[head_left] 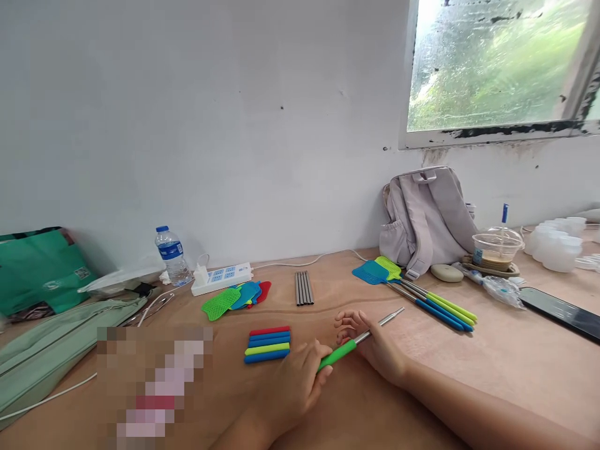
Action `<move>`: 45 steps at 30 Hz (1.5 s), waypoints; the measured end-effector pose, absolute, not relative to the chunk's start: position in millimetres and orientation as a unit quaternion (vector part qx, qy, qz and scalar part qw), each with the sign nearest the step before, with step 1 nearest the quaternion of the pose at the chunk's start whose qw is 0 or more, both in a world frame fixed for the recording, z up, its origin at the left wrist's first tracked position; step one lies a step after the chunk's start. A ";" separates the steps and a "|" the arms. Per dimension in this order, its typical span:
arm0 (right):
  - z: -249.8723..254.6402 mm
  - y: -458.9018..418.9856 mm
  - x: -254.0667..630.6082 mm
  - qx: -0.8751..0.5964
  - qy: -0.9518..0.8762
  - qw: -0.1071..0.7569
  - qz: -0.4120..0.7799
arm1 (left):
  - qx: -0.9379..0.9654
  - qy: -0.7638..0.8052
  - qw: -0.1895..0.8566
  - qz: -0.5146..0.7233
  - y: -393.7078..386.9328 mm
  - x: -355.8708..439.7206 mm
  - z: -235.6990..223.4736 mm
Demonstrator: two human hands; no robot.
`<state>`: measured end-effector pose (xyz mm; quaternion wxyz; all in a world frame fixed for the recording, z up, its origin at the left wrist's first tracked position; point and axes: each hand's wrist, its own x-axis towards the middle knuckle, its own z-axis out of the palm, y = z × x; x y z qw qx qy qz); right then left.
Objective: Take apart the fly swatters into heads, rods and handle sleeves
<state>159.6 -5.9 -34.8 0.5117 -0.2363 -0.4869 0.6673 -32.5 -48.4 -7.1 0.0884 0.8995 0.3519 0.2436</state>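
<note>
Landmark: the loose metal rods (304, 289), lying side by side on the desk (337, 412).

Work piece: a green handle (338, 355) with a metal rod (379, 326) projecting from its far end. It was held above the desk, nearer the person than the loose rods and to their right, slanting away with the bare, narrower tip outermost.

Left hand (297, 381): fingers gripped the green handle towards its near end. Right hand (382, 350): fingers loosely curled and spread apart, not closed, with the rod passing across the hand; whether the skin touched the metal could not be told.

Surroundings: red, blue and yellow handles (267, 344) lay in a row, nearer the person than the loose rods and to their left. Mesh heads (237, 299) overlapped just left of the loose rods. Assembled fly swatters (434, 306) lay well to their right.

Judgement: the step in hand appeared to be seating or checking the rod in the green handle. How deep the rod sat inside was hidden. The next move called for a steady left grip, the right fingers closed on the rod, and a straight push along its length, without bending it sideways.
</note>
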 end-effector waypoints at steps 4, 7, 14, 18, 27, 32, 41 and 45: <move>-34.1 -16.4 146.7 -0.222 -0.513 0.490 0.668 | 0.907 0.343 0.064 0.234 -54.9 -29.3 -7.6; -32.6 -21.0 140.1 -0.209 -0.514 0.491 0.672 | 0.907 0.328 0.036 0.261 -54.6 -29.6 -12.5; -31.3 -26.8 137.2 -0.195 -0.530 0.475 0.675 | 0.909 0.312 0.016 0.275 -54.0 -34.1 -14.4; -32.9 -24.5 138.0 -0.202 -0.535 0.463 0.677 | 0.908 0.321 0.032 0.268 -53.5 -31.8 -14.8; -38.6 13.3 160.0 -0.210 -0.251 0.508 0.796 | 0.884 0.370 -0.017 0.284 -45.3 -22.7 -16.9; -48.4 22.3 162.4 -0.223 -0.228 0.560 0.765 | 0.890 0.360 -0.054 0.276 -45.9 -29.3 -14.8; -54.6 16.0 161.8 -0.292 -0.321 0.504 0.747 | 0.901 0.318 -0.101 0.276 -49.4 -25.5 -26.2; -50.6 13.5 162.9 -0.301 -0.345 0.484 0.746 | 0.898 0.309 -0.074 0.304 -46.6 -24.4 -31.9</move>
